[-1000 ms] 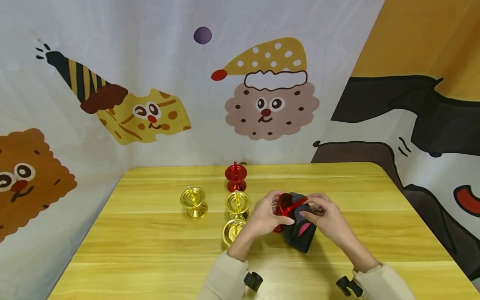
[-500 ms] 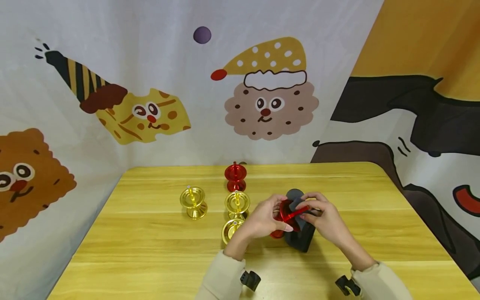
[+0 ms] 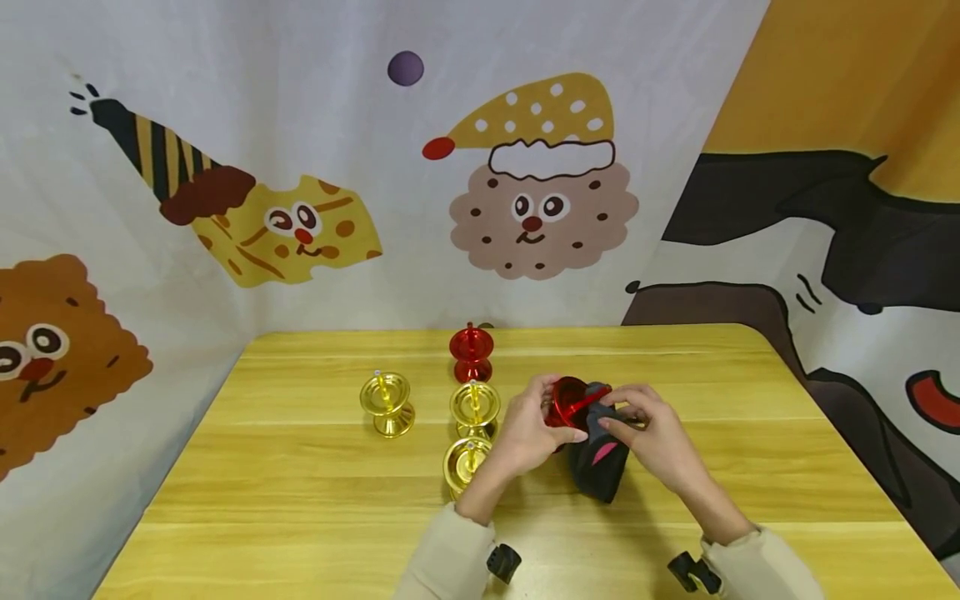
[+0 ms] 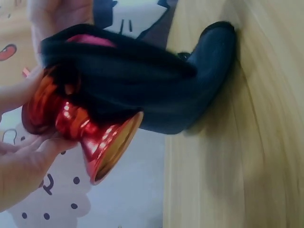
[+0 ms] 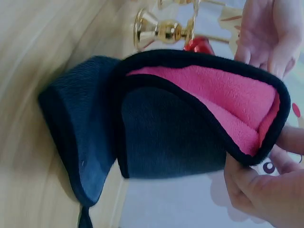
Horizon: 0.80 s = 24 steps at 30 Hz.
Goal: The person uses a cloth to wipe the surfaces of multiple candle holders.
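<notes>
My left hand (image 3: 527, 425) holds a shiny red candle holder (image 3: 567, 407) by its side, tilted and lifted off the table. Its flared foot (image 4: 107, 147) with a golden inside shows in the left wrist view. With thumb and fingers, my right hand (image 3: 651, 425) pinches the upper end of a dark grey cloth (image 3: 600, 475) beside the holder's dish and red spike. The cloth's pink reverse (image 5: 228, 92) and black edging show in the right wrist view, while its lower part rests on the table. Cloth and fingers hide part of the holder.
A second red candle holder (image 3: 472, 346) stands near the table's back edge. Gold candle holders stand left of my hands: one at the left (image 3: 386, 396), one in the middle (image 3: 476, 406) and one in front (image 3: 463, 467), partly behind my left forearm. A printed curtain (image 3: 330, 125) hangs behind the table.
The red candle holder dipped and tilted with my left hand half a second ago, and is raised again now. My right hand shifted on the cloth, and its pink side shows again.
</notes>
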Each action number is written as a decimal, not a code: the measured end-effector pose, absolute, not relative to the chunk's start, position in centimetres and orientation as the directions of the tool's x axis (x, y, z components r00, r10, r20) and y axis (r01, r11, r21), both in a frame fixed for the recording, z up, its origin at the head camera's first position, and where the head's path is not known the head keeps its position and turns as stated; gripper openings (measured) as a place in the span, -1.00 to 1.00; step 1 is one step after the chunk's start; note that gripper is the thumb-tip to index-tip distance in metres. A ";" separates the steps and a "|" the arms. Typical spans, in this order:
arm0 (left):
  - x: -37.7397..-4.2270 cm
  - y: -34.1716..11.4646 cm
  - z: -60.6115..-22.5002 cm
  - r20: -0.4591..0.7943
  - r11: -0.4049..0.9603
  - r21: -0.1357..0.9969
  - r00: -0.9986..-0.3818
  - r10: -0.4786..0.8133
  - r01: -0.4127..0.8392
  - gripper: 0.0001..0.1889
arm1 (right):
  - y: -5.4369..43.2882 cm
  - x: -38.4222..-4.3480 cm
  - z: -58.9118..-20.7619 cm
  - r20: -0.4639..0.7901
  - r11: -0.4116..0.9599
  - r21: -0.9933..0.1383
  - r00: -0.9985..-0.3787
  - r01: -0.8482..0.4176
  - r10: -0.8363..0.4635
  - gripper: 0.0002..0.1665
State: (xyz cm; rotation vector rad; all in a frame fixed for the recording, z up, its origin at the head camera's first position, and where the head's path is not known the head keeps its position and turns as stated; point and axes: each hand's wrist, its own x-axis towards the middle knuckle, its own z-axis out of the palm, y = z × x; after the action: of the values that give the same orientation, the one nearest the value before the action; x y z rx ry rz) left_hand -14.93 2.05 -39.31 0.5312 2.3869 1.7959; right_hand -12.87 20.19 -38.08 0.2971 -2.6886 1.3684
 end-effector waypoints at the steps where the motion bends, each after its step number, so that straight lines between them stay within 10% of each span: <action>1: -15.0 2.1 -39.4 0.137 0.248 0.943 -0.936 0.325 0.224 -0.25 | 20.1 -12.8 -38.1 0.179 0.566 -0.797 -0.977 -0.212 -0.115 -0.76; 24: -14.9 1.8 -39.3 -0.025 0.234 0.969 -0.908 0.418 0.081 -0.27 | 20.3 -13.2 -37.9 0.153 0.515 -0.836 -0.982 -0.190 -0.113 -0.86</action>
State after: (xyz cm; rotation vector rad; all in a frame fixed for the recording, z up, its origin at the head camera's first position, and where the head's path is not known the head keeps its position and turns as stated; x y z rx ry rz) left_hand -14.93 1.76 -39.26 0.4658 2.2314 1.7247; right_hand -13.18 20.27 -37.85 0.2672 -2.6649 1.4859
